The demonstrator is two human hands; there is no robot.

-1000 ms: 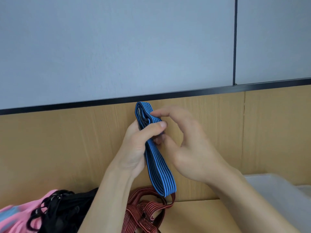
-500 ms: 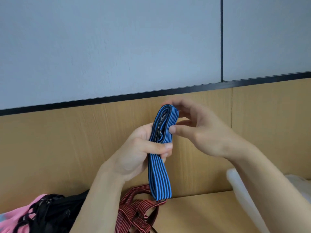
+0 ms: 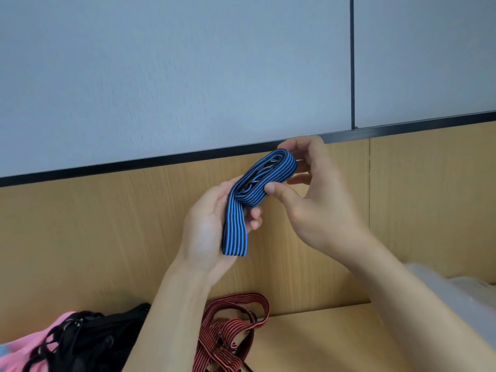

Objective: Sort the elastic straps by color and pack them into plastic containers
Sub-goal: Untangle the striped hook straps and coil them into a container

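A blue elastic strap with black stripes is held up in front of the wooden wall panel, folded into a flat coil with one short end hanging down. My left hand holds the hanging part against its palm and fingers. My right hand pinches the coiled upper part between thumb and fingers. A metal hook shows inside the coil. Below, a red and black striped strap lies loose on the table. Black straps lie in a heap at the lower left.
A pink cloth lies under the black heap at the bottom left. A clear plastic container shows at the right edge, partly behind my right forearm. The wooden tabletop runs along the wall panel.
The blue strap has been wound into a tighter coil and its hanging tail is much shorter. My right hand has moved up and to the right around the coil.
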